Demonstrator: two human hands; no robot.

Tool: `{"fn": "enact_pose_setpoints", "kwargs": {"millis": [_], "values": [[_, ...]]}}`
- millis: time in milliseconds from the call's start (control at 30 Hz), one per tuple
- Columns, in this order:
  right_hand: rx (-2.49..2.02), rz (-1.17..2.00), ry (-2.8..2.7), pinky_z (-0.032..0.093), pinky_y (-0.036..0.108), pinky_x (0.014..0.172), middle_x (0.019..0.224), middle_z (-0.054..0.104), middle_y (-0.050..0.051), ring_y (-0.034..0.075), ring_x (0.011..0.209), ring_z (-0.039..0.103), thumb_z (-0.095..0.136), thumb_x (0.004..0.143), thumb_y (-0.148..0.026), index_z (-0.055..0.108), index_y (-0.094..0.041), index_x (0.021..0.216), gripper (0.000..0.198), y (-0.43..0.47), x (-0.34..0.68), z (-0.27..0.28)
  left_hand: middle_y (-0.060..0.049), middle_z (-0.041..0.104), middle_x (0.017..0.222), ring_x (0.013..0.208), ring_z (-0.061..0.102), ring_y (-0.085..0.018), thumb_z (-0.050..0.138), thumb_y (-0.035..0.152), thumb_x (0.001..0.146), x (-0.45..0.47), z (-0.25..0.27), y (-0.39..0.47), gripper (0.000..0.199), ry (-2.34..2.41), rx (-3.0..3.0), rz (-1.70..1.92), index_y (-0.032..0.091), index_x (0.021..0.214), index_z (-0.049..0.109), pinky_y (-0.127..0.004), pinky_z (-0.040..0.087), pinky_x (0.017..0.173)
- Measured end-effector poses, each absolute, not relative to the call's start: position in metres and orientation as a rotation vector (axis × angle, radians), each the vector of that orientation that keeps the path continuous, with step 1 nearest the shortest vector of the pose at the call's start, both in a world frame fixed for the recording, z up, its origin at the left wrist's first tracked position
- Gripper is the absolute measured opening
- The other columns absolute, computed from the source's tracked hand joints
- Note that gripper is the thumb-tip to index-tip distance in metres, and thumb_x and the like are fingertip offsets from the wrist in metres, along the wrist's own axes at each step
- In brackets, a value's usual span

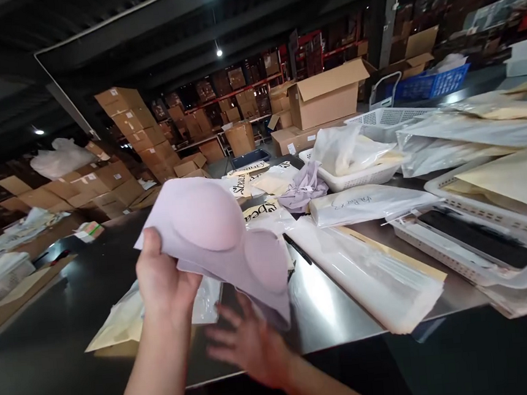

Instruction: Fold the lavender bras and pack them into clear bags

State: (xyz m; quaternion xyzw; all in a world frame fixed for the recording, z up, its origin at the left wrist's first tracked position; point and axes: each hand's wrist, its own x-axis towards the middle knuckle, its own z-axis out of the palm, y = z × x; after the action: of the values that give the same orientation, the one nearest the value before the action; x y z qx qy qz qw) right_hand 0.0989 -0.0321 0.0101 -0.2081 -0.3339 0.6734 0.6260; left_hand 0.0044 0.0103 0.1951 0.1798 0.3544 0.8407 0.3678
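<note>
A pale lilac moulded bra is held up above the metal table, its two cups facing me. My left hand grips its lower left edge, with the thumb on the near face and the other fingers behind. Below the bra, my right hand is blurred, its fingers spread and holding nothing. Under my left wrist lie a yellowish paper sheet and a clear plastic bag, partly covered. A crumpled lilac garment lies farther back among printed bags.
A black pen lies beside flat plastic packs. White baskets on the right hold a dark phone-like object and papers. Cartons stand beyond the metal table, whose front edge is near me.
</note>
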Motion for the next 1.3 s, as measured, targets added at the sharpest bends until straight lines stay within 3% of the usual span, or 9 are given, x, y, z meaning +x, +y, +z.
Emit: {"fn": "enact_pose_setpoints", "kwargs": {"millis": [133,300,467,567,700,867,1067,1200,1300], "values": [[-0.204,1.767,-0.356,0.052,0.046,0.095,0.113,0.069,0.000,0.024,0.107,0.066,0.065,0.075,-0.063,0.067,-0.035,0.109,0.044,0.020,0.143,0.028,-0.010,0.069,0.119,0.118,0.060,-0.024,0.047,0.038,0.095,-0.021,0.158,0.000,0.042,0.883,0.340,2.288,0.018,0.129,0.059,-0.038,0.049,0.101],[-0.487,1.717,-0.238,0.057,0.040,0.080,0.104,0.067,-0.002,0.020,0.088,0.068,0.074,0.069,-0.050,0.056,-0.038,0.121,0.056,0.046,0.183,0.003,-0.010,0.067,0.123,0.117,0.061,-0.025,0.039,0.026,0.096,-0.054,0.020,-0.015,0.041,0.949,0.127,1.983,0.023,0.132,0.057,-0.045,0.050,0.099],[-1.097,1.443,-0.710,0.057,0.031,0.077,0.135,0.050,0.007,0.022,0.102,0.064,0.080,0.062,-0.053,0.034,-0.034,0.139,0.092,0.043,0.178,-0.033,-0.009,0.053,0.143,0.122,0.059,-0.022,0.037,0.043,0.098,-0.064,-0.064,-0.032,0.047,1.113,0.206,1.813,0.036,0.144,0.040,-0.046,0.051,0.099],[-1.365,1.223,-1.113,0.058,0.037,0.066,0.131,0.051,0.017,0.027,0.088,0.066,0.079,0.061,-0.053,0.027,-0.022,0.140,0.099,0.049,0.174,-0.048,-0.008,0.054,0.141,0.116,0.061,-0.018,0.056,0.031,0.091,-0.073,-0.070,-0.034,0.061,1.201,0.184,1.836,0.035,0.148,0.033,-0.035,0.054,0.095],[-1.601,0.898,-1.467,0.055,0.047,0.077,0.118,0.059,0.017,0.029,0.083,0.065,0.067,0.066,-0.047,0.046,-0.018,0.131,0.074,0.057,0.187,-0.066,-0.007,0.067,0.114,0.089,0.068,-0.011,0.063,0.004,0.078,-0.089,-0.068,-0.041,0.082,1.383,0.123,1.809,0.028,0.150,0.030,-0.021,0.055,0.078],[-1.612,1.080,-1.393,0.052,0.047,0.090,0.118,0.061,0.012,0.028,0.097,0.065,0.065,0.070,-0.048,0.045,-0.023,0.134,0.072,0.053,0.212,-0.084,-0.006,0.070,0.109,0.084,0.068,-0.010,0.060,0.003,0.077,-0.102,-0.072,-0.062,0.078,1.601,0.146,1.736,0.028,0.147,0.035,-0.018,0.054,0.073],[-1.321,1.385,-1.230,0.055,0.035,0.084,0.142,0.048,0.009,0.023,0.111,0.059,0.070,0.071,-0.040,0.041,-0.028,0.136,0.072,0.053,0.219,-0.084,-0.010,0.063,0.128,0.110,0.064,-0.019,0.058,0.010,0.080,-0.110,-0.078,-0.076,0.073,1.830,0.192,1.643,0.030,0.145,0.034,-0.032,0.053,0.090],[-1.310,1.437,-1.195,0.057,0.032,0.073,0.130,0.055,0.008,0.021,0.097,0.061,0.069,0.071,-0.036,0.039,-0.028,0.140,0.075,0.052,0.219,-0.076,-0.015,0.047,0.144,0.126,0.054,-0.028,0.060,0.023,0.083,-0.099,-0.077,-0.078,0.069,2.129,0.540,1.572,0.026,0.146,0.033,-0.049,0.042,0.107],[-1.325,1.447,-1.129,0.054,0.027,0.061,0.111,0.059,0.005,0.015,0.074,0.058,0.067,0.069,-0.031,0.044,-0.026,0.134,0.069,0.050,0.217,-0.071,-0.021,0.042,0.145,0.136,0.039,-0.038,0.068,0.032,0.079,-0.063,-0.071,-0.079,0.077,2.499,1.378,1.392,0.020,0.147,0.033,-0.060,0.031,0.111]]}}
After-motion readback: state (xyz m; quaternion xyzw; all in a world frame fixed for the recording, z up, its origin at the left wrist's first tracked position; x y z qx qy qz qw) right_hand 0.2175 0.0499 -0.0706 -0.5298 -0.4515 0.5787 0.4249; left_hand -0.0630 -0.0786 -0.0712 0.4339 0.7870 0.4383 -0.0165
